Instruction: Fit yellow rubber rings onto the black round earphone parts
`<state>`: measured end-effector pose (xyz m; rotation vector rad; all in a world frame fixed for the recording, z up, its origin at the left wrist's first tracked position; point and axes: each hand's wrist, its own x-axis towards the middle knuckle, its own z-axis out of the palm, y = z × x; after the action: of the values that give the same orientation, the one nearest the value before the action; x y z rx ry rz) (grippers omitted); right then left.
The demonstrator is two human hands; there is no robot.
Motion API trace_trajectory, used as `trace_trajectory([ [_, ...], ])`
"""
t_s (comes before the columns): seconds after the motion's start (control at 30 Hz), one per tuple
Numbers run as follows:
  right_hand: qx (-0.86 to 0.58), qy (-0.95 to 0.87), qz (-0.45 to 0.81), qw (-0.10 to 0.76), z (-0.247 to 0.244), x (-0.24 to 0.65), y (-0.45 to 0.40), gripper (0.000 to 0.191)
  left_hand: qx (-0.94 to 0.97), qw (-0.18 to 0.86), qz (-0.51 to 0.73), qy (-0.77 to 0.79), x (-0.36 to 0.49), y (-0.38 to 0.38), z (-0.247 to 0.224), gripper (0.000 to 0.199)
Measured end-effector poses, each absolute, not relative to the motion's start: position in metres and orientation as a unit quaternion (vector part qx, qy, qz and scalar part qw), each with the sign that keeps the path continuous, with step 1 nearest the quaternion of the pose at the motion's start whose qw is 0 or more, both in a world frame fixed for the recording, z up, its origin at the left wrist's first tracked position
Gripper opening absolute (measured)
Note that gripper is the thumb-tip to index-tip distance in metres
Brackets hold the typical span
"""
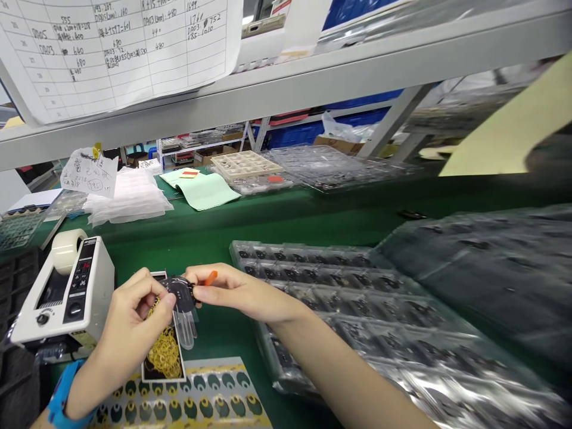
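Dark part [181, 293]: one, black, rounded; raised between both hands, in front of the box's right side.
Clear strips [186, 333]: transparent, round-ended; hanging just below the dark part.
Left hand [138, 316]: grip clamped on the dark part's left side, thumb in front; blue band [67, 393] at the wrist.
Right hand [227, 289]: grip clamped on the dark part's right edge; orange tip [211, 278] jutting above the thumb.
Box [182, 364]: white-rimmed, holding tangled yellow loops [166, 351]; near end over the sheet.
Sheet [201, 396]: patterned with rows of dark rounded shapes and yellow marks.
Tape dispenser [92, 286]: white, left of the box; pale roll, red digits lit.
Tray [308, 268]: clear plastic, right side; dark pieces in rows, partly behind the right forearm.
Tabletop [208, 235]: green, beneath all the above.
Rear stock: white sheet stack [129, 196], green paper [208, 192], beige compartment tray [245, 164].
Overhead: grey shelf [290, 89] with a handwritten chart [120, 53].
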<state>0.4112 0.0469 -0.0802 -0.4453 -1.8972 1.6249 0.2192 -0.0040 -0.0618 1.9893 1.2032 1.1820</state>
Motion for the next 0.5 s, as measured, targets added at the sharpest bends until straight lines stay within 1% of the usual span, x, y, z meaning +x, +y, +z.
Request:
trace_trajectory([
  [0.2, -0.183, -0.728, 0.589, 0.300, -0.077, 0.411, 0.042, 0.049, 0.752, 0.141, 0.407, 0.500, 0.218, -0.006, -0.064, 0.026],
  [0.3, -0.191, -0.724, 0.583, 0.314, -0.075, 0.415, 0.042, 0.049, 0.753, 0.102, 0.394, 0.516, 0.208, -0.002, -0.061, 0.026],
  [0.4, -0.175, -0.715, 0.592, 0.328, -0.074, 0.419, 0.043, 0.048, 0.747, 0.076, 0.444, 0.490, 0.199, -0.001, -0.057, 0.021],
  [0.5, -0.160, -0.706, 0.605, 0.331, -0.074, 0.419, 0.043, 0.046, 0.755, 0.073, 0.509, 0.407, 0.199, -0.005, -0.057, 0.011],
])
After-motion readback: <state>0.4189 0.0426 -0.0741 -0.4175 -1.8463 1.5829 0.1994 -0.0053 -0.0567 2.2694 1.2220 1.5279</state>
